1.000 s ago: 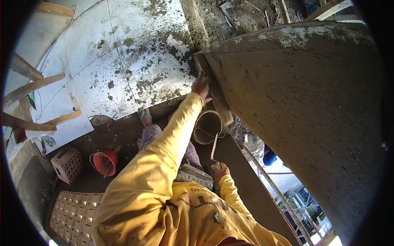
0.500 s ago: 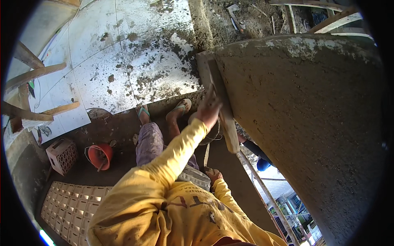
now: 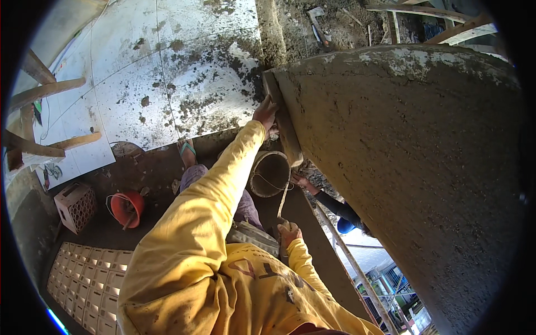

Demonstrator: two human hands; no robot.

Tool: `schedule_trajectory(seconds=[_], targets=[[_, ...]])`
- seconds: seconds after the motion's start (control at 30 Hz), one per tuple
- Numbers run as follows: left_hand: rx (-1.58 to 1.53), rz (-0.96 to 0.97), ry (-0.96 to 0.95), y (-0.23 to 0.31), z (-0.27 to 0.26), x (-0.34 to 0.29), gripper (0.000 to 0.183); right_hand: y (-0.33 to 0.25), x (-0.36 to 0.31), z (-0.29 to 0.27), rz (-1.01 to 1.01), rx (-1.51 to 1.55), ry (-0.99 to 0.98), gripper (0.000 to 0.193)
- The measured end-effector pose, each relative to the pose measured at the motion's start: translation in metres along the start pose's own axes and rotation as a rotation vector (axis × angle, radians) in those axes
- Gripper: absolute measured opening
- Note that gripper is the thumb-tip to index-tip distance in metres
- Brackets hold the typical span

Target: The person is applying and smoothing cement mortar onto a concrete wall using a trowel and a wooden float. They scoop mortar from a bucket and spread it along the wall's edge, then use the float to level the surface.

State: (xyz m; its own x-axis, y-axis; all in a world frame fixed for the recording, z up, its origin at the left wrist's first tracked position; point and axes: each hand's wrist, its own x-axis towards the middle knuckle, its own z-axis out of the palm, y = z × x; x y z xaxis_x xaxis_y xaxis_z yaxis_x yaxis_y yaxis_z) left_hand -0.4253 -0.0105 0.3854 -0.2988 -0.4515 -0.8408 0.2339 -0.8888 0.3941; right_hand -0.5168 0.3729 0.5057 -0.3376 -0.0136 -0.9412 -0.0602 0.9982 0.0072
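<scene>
My left hand point(image 3: 266, 113) grips the edge of a long wooden board point(image 3: 286, 127), which lies along the near edge of a mortar-coated wall point(image 3: 391, 145). Low at my right side, my right hand point(image 3: 290, 233) is closed around the handle of a thin, narrow-bladed tool point(image 3: 283, 202), seen edge-on; it looks like a trowel. Between my hands is a round, grey-brown bucket point(image 3: 254, 183) with a wire handle. Another person's hand point(image 3: 301, 181), in a dark sleeve, reaches in beside the bucket and the board's lower end.
White panels point(image 3: 131, 120) spattered with mortar lie ahead. Left are a red bucket point(image 3: 127, 210), a crate point(image 3: 76, 209), patterned blocks point(image 3: 89, 279) and wooden beams point(image 3: 50, 92). A pole point(image 3: 357, 268) slants by an opening at right; a hammer-like tool point(image 3: 318, 28) lies far off.
My left hand and the board have moved farther away and slightly left. The grey-brown bucket shows more fully, and the other person's hand has come out beside it. My right hand keeps its tool.
</scene>
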Motion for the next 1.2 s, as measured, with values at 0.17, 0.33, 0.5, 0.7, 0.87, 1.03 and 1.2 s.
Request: schedule_trajectory(seconds=[0.17,0.33,0.5,0.7,0.87,1.03,1.2], targets=[[0.322,0.439,-0.005,-0.029,0.028,-0.072,0.066,0.004,-0.01,0.001,-0.082,-0.411,0.079,0.06],[0.151,0.47,-0.162,-0.066,0.044,-0.18,0.073,0.019,0.012,0.001,-0.399,-0.833,-0.254,0.062],[0.363,0.497,-0.006,-0.098,0.0,-0.158,0.069,-0.008,0.015,0.017,-0.083,-0.427,0.033,0.058],[0.023,0.243,0.029,-0.081,-0.059,-0.064,0.065,-0.073,-0.002,0.023,-0.364,-0.533,0.139,0.045],[-0.094,0.155,0.047,-0.04,-0.028,0.014,0.062,-0.052,0.015,0.044,-0.25,-0.363,0.113,0.046],[-0.014,0.428,0.015,-0.042,-0.021,0.074,0.067,-0.062,-0.019,0.059,-0.295,-0.509,0.05,0.049],[0.075,0.619,-0.018,-0.067,-0.014,0.065,0.069,-0.046,-0.023,0.058,-0.012,-0.456,-0.031,0.055]])
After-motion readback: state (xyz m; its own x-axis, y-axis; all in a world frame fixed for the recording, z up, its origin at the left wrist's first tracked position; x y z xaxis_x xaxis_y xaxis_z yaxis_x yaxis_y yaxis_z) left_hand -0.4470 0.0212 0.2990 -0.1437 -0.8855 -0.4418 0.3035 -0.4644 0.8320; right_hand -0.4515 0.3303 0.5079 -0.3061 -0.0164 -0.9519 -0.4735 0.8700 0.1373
